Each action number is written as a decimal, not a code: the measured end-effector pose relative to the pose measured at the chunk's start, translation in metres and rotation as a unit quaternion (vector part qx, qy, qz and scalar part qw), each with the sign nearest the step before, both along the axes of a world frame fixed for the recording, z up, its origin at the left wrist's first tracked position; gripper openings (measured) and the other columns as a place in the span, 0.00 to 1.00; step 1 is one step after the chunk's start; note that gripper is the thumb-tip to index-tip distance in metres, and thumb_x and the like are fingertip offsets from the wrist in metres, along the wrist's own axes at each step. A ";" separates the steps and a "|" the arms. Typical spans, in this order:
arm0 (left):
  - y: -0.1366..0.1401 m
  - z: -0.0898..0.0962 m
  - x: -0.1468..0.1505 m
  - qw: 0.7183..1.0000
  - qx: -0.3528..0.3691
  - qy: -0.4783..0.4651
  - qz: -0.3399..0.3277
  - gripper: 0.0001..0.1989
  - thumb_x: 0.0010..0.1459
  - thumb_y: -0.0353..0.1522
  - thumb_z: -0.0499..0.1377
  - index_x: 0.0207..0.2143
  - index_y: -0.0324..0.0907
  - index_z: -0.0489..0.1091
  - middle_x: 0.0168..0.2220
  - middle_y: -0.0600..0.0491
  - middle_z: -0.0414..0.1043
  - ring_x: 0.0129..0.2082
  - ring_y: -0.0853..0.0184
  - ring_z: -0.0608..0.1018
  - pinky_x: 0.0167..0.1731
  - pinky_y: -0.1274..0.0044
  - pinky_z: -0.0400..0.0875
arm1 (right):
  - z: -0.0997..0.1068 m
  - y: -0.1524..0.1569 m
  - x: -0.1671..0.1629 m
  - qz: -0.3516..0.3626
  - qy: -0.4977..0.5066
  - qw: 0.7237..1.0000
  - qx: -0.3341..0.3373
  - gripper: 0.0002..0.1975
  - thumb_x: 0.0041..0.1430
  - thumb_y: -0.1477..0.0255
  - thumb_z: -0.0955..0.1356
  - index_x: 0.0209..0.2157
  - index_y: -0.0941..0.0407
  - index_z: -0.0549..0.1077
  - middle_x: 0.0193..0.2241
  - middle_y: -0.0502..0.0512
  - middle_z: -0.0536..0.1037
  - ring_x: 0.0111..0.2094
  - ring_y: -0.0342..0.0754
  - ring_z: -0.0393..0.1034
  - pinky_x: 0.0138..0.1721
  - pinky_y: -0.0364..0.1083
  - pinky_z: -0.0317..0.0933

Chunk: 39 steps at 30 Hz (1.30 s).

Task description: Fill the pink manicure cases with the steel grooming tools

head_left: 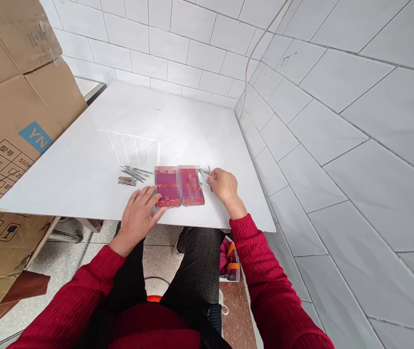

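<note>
An unfolded manicure case [168, 185], purple and red with a metal rim, lies on the white table in front of me. My left hand [138, 212] grips its lower left corner, fingers over the left edge and thumb along the bottom edge. Just right of the case, my right hand [223, 184] pinches a small metal manicure tool [207, 180]; the fingers partly cover it, so its exact kind is unclear. Other small metal pieces lie by those fingertips. Left of the case are several slim metal manicure tools [136, 173] and nail clippers [126, 181].
The white table [192, 131] meets tiled walls at its back and right. A large cardboard box [14, 126] stands against its left side. A cable [252, 51] runs down the wall corner. Below the right forearm sits a plastic bin [233, 277] with pink and orange items.
</note>
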<state>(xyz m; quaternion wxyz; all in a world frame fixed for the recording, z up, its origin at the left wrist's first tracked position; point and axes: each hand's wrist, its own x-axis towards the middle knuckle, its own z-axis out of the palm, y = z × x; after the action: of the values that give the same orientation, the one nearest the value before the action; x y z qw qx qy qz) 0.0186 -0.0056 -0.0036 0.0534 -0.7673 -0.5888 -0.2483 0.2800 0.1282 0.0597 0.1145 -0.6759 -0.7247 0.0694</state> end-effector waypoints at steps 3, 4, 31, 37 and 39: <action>-0.001 0.001 0.000 1.000 0.000 0.002 0.000 0.20 0.70 0.43 0.52 0.53 0.40 0.73 0.64 0.39 0.68 0.64 0.48 0.69 0.63 0.54 0.62 | 0.002 -0.002 -0.018 0.046 -0.007 0.998 -0.033 0.08 0.65 0.69 0.67 0.36 0.53 0.80 0.37 0.52 0.84 0.40 0.49 0.76 0.35 0.44 0.58; -0.001 0.001 0.000 1.000 0.000 0.002 0.000 0.20 0.70 0.43 0.52 0.53 0.39 0.73 0.64 0.39 0.68 0.64 0.48 0.69 0.63 0.54 0.62 | 0.001 -0.001 -0.024 0.050 -0.015 0.998 -0.041 0.09 0.65 0.68 0.67 0.35 0.52 0.80 0.36 0.53 0.84 0.40 0.49 0.76 0.35 0.44 0.58; -0.003 0.003 0.001 0.999 -0.014 -0.031 -0.005 0.19 0.68 0.42 0.54 0.54 0.42 0.73 0.64 0.41 0.68 0.65 0.48 0.68 0.64 0.53 0.60 | 0.005 0.029 -0.058 0.066 -0.073 0.986 -0.135 0.06 0.59 0.69 0.71 0.33 0.56 0.80 0.31 0.58 0.82 0.34 0.50 0.76 0.30 0.44 0.62; -0.003 0.001 0.001 1.000 -0.008 -0.020 0.000 0.19 0.69 0.42 0.53 0.54 0.41 0.73 0.63 0.40 0.69 0.65 0.48 0.68 0.64 0.54 0.60 | 0.004 0.022 -0.062 0.073 -0.096 0.988 -0.096 0.08 0.62 0.68 0.69 0.34 0.57 0.80 0.31 0.61 0.82 0.39 0.54 0.78 0.35 0.46 0.64; -0.003 0.001 0.001 1.000 -0.008 -0.016 -0.001 0.19 0.69 0.42 0.53 0.54 0.41 0.73 0.63 0.40 0.69 0.65 0.48 0.68 0.64 0.54 0.60 | 0.005 0.021 -0.064 0.072 -0.091 0.988 -0.099 0.07 0.61 0.70 0.70 0.34 0.57 0.80 0.31 0.61 0.82 0.39 0.54 0.78 0.35 0.46 0.65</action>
<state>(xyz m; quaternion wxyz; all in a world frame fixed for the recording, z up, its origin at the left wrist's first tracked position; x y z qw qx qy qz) 0.0191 -0.0084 -0.0023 0.0372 -0.7639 -0.5912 -0.2560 0.2165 0.1496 0.0645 -0.0244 -0.6331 -0.7688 0.0870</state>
